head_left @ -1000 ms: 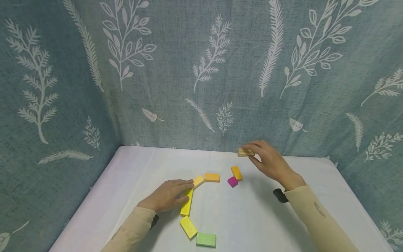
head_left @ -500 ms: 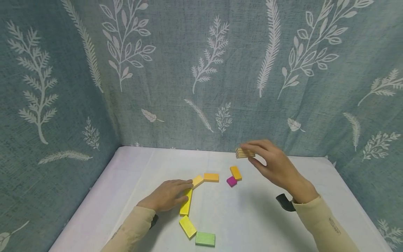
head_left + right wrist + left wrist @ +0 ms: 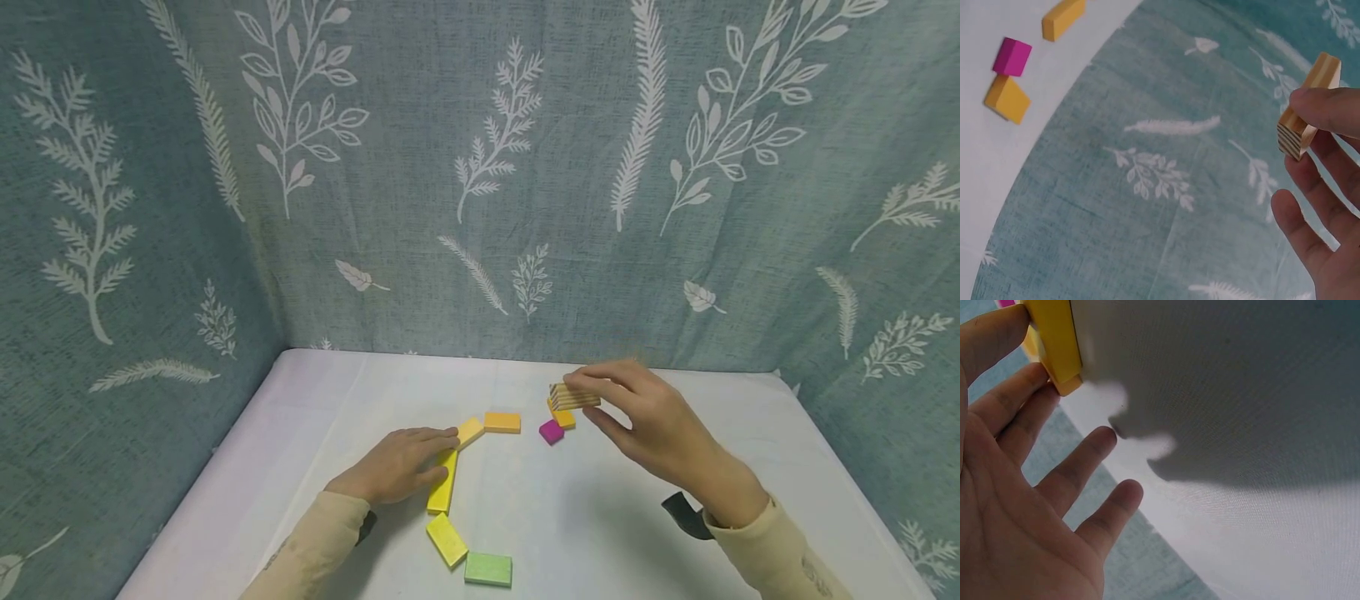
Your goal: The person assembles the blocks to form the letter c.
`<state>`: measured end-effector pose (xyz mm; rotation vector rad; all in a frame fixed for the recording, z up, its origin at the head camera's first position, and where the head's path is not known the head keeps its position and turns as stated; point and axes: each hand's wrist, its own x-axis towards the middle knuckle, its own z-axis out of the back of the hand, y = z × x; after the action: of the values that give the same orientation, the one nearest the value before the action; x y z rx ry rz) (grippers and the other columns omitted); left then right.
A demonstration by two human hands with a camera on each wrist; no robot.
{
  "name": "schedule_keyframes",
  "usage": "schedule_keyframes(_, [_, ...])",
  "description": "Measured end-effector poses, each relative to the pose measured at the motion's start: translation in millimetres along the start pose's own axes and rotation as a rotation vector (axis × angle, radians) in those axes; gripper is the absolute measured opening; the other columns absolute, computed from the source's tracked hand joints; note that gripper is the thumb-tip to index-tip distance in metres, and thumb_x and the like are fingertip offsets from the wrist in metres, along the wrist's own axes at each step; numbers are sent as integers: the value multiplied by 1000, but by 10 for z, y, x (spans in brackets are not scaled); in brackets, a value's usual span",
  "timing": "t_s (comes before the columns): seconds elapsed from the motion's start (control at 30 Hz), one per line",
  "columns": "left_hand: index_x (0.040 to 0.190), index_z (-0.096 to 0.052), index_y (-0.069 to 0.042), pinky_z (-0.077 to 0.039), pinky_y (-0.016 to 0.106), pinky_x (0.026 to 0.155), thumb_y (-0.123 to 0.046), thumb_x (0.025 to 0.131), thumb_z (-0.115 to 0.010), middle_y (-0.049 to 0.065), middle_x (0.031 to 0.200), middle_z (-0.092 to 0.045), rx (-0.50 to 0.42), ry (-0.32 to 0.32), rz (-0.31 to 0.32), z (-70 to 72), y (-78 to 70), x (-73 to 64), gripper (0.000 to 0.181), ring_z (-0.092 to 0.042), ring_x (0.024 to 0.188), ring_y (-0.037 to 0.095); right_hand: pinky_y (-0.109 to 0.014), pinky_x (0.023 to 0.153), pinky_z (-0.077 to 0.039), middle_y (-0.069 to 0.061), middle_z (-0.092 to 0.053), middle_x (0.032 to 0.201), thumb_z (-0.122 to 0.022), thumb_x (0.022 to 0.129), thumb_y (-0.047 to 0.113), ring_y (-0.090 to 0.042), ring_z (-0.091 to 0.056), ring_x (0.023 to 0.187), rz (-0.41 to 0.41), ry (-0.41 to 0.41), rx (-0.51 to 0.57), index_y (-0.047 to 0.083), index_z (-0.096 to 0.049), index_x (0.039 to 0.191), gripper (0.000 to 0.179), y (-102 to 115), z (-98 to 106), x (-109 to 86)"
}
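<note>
In the head view, my left hand [image 3: 397,467] lies over a curved row of blocks. Its fingers are mostly straight, touching a long yellow block [image 3: 442,493] and reaching a pale orange block [image 3: 471,432]. The left wrist view shows the thumb and two fingertips against the yellow block [image 3: 1060,344], the other fingers spread. Raised above the table, a plain wooden block [image 3: 573,397] with striped end grain is pinched between the thumb and fingers of my right hand [image 3: 660,429]. Beneath it in the head view, an orange block [image 3: 565,420] is partly covered, touching a magenta block [image 3: 551,432].
The row continues with another orange block [image 3: 502,422] at its far end. Toward me it runs through a shorter yellow block [image 3: 447,542] to a green block [image 3: 488,570]. A white cloth covers the table [image 3: 345,392]; leaf-patterned curtains [image 3: 420,167] rise behind and beside it.
My right hand has come down and slightly left toward me with the wooden block, which now overlaps the orange block by the magenta one. The left hand has stayed in place.
</note>
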<state>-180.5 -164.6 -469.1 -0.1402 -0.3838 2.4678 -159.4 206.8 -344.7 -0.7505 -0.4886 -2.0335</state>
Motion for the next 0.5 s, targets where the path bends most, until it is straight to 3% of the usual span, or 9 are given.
schedule_keyframes(0.2, [143,-58,-13,-41,51,113,-29,101,-64,3,152,-51,-2,-10,-12,-3,-1,-12,45,-49,137,26,-31,87,-57,3,-67,122,-90,68,-2,-16,-65,108,78,-8,26,14,-69,130,68,72,-85,-58])
schedule_keyframes(0.5, [142,-59,-12,-42,50,113,-27,100,-66,4,151,-52,2,-20,-24,17,-11,-25,45,-50,136,26,-27,79,-57,6,-67,121,-89,72,2,-12,-64,104,69,64,69,17,-69,128,62,91,-280,-288])
